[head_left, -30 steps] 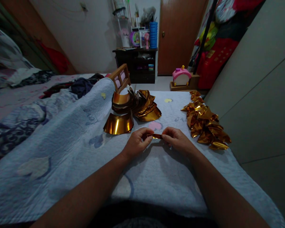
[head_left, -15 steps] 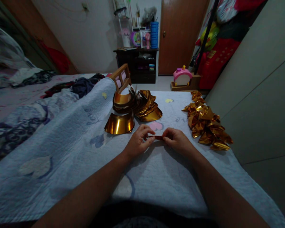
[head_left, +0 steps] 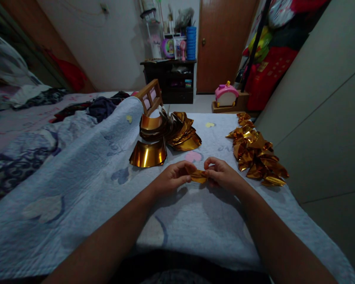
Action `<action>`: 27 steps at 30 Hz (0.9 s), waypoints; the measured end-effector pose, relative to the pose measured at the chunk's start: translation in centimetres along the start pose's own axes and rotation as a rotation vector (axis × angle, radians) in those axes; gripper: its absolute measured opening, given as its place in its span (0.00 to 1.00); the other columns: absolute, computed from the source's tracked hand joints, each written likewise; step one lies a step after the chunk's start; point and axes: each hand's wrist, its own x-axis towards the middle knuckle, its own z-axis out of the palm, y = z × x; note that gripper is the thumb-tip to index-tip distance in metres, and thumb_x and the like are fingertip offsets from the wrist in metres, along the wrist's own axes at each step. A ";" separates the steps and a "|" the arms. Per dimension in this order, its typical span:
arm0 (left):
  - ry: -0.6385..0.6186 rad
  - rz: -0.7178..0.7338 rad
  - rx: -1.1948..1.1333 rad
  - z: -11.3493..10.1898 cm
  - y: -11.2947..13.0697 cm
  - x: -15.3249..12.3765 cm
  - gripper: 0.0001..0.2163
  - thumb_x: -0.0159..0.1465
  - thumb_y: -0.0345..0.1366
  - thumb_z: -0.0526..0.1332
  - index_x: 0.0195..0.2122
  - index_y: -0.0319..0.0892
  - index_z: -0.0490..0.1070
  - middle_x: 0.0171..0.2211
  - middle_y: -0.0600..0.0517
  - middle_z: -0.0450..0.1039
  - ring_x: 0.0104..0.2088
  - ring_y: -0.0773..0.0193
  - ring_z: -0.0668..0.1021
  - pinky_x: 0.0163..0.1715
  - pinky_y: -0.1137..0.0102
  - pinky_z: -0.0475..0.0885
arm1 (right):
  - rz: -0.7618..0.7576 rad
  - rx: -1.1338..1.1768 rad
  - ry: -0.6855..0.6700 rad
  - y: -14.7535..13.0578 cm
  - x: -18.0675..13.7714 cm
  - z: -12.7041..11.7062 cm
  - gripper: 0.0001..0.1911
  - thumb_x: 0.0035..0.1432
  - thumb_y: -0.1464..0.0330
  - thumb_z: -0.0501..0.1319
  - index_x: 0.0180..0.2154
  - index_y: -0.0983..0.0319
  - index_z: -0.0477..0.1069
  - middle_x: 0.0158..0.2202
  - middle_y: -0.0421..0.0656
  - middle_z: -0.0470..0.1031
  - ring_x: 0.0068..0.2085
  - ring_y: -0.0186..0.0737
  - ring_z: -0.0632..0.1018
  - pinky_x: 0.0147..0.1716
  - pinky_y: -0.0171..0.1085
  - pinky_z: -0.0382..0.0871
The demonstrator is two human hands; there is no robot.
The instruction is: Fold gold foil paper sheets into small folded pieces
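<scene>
Both of my hands pinch one small folded piece of gold foil paper point(head_left: 198, 176) just above the pale blue quilt point(head_left: 85, 165). My left hand point(head_left: 174, 177) grips its left end, fingers curled. My right hand point(head_left: 221, 174) grips its right end, thumb and fingers closed. Beyond my hands lies a fanned stack of curled gold foil sheets point(head_left: 165, 136). To the right of my right hand sits a heap of folded gold foil pieces point(head_left: 256, 152).
A wooden frame point(head_left: 149, 96) stands behind the foil stack. A grey cabinet wall point(head_left: 322, 102) runs along the right. Rumpled bedding and clothes point(head_left: 26, 130) lie at the left. A dark shelf unit point(head_left: 171, 79), a door and a pink toy point(head_left: 225, 94) are at the back.
The foil piece between my fingers has turned from a thin strip seen edge-on to a wider folded shape, and my hands have lifted slightly.
</scene>
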 end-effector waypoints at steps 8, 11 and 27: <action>0.043 -0.173 -0.304 -0.3 0.2 0.2 0.16 0.56 0.38 0.75 0.41 0.38 0.74 0.33 0.51 0.78 0.27 0.69 0.78 0.31 0.74 0.73 | 0.044 0.303 -0.092 -0.3 -0.3 -0.2 0.13 0.55 0.60 0.64 0.38 0.58 0.64 0.22 0.35 0.74 0.17 0.29 0.67 0.14 0.27 0.54; 0.114 -0.190 -0.416 -0.4 0.0 0.5 0.18 0.52 0.38 0.77 0.39 0.37 0.75 0.32 0.52 0.78 0.25 0.71 0.77 0.28 0.76 0.74 | 0.009 0.401 -0.149 -0.3 -0.3 -0.5 0.18 0.57 0.55 0.66 0.37 0.60 0.66 0.26 0.41 0.78 0.20 0.30 0.72 0.18 0.28 0.61; 0.176 -0.251 -0.597 -0.2 -0.5 0.5 0.19 0.51 0.38 0.78 0.39 0.36 0.76 0.28 0.54 0.75 0.23 0.74 0.74 0.26 0.78 0.74 | -0.077 0.372 -0.114 0.2 -0.3 -1.2 0.17 0.47 0.63 0.76 0.37 0.62 0.76 0.32 0.38 0.74 0.29 0.30 0.71 0.29 0.32 0.64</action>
